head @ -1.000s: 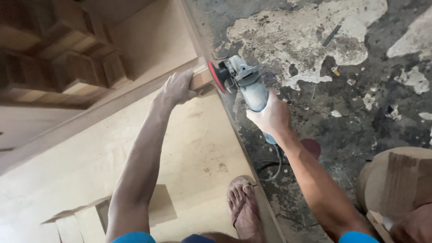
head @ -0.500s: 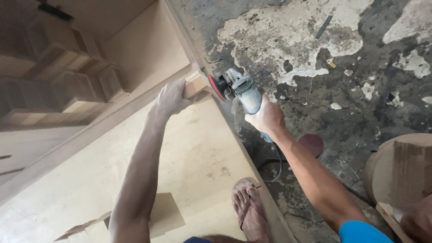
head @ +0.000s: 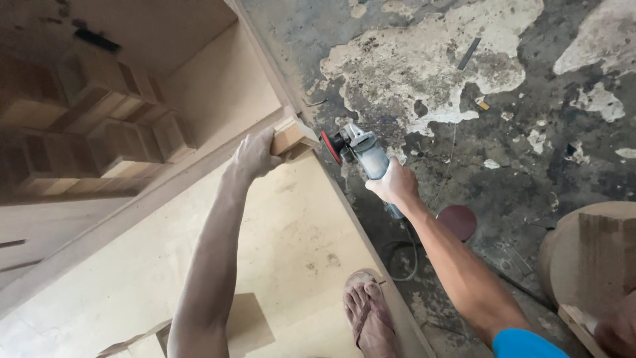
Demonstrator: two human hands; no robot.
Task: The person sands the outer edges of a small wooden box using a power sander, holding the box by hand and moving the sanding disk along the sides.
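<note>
Below, I see pale board panels (head: 291, 232) meeting stained, patchy concrete floor (head: 517, 132); left hand (head: 255, 156) grips a wood block (head: 288, 137), right hand (head: 395, 184) grips the angle grinder (head: 361, 152).

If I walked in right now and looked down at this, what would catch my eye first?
Most likely the angle grinder with its red disc, gripped in the right hand at the middle of the view, just beside the corner of a pale wooden cabinet. The left hand holds a small wooden block at that corner. To the right lies a dark, patchy concrete floor.
</note>
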